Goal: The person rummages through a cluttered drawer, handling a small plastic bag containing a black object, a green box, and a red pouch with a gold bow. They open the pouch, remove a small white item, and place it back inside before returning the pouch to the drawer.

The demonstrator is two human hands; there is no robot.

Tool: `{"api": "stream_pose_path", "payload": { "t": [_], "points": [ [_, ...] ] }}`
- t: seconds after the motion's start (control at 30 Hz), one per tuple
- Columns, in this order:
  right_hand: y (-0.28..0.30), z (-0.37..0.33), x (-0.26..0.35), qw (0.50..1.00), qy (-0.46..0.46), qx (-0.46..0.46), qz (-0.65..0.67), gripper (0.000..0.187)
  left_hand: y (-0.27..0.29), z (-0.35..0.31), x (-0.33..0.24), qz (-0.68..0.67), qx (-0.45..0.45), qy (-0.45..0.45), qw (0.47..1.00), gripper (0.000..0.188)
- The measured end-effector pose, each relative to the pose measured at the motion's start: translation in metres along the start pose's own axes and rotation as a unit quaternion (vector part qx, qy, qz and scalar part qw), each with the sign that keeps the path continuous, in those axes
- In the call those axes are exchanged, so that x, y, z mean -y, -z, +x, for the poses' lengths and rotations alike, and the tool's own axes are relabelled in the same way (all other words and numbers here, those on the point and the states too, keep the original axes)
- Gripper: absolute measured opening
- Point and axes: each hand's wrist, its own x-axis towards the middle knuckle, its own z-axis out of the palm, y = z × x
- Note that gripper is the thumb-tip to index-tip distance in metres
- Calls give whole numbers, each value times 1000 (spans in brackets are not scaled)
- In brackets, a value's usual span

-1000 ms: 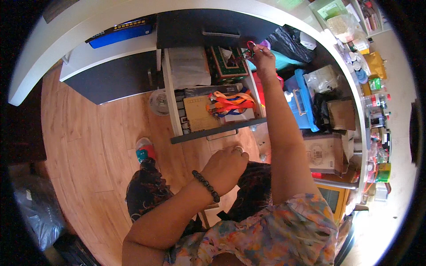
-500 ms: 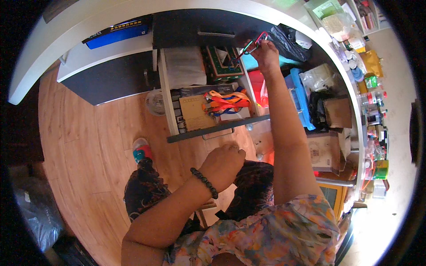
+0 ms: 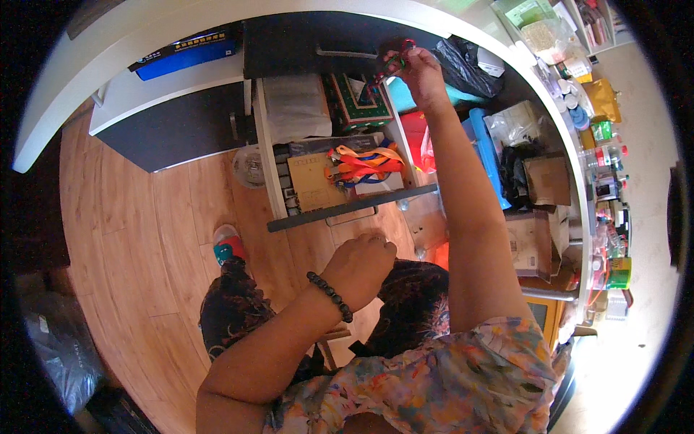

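My right hand (image 3: pixel 424 76) is raised over the back right corner of an open drawer (image 3: pixel 340 215). Its fingers pinch a dangling string of thin red, green and dark loops (image 3: pixel 407 48); their exact kind is unclear. Close below it stands a green patterned box (image 3: pixel 354 121) with a dark opening, inside the drawer. Orange, red and blue lanyards (image 3: pixel 369 163) lie tangled toward the drawer front, beside a brown envelope (image 3: pixel 316 182). My left hand (image 3: pixel 361 264), with a dark bead bracelet (image 3: pixel 330 296), is curled closed above my leg, with nothing showing in it.
A white-wrapped packet (image 3: pixel 296 108) fills the drawer's back left. Above sits a closed black drawer (image 3: pixel 311 50). To the right are a blue plastic bin (image 3: pixel 491 159), black bags (image 3: pixel 470 69) and cardboard boxes (image 3: pixel 531 242). Bottles (image 3: pixel 611 155) crowd the white desk's edge.
My right hand has moved slightly up and left with the coloured loops, which are now bunched closer to the fingers. My left hand stays curled in nearly the same place.
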Motion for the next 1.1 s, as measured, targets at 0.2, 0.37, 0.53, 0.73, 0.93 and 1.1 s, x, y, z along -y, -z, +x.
{"api": "stream_pose_path", "payload": {
  "t": [0.2,0.37,0.53,0.73,0.93,1.1],
  "points": [
    [-8,6,-16,991,-10,-24,-130,9,-6,0,4,2,-7,-2,1000,23],
    [17,6,-44,891,-57,-16,-450,13,-4,0,3,10,0,-5,1000,23],
    [20,-9,-65,783,98,25,-613,24,-6,-1,5,8,4,-2,1000,20],
    [49,-55,-79,782,-35,-90,-615,29,-18,9,23,-23,-49,23,998,17],
    [58,-91,-98,930,-189,-110,-296,37,15,46,81,-207,-142,113,961,31],
    [81,-72,-117,941,-193,-132,-243,36,20,138,158,-422,-184,183,869,35]
  ]
}}
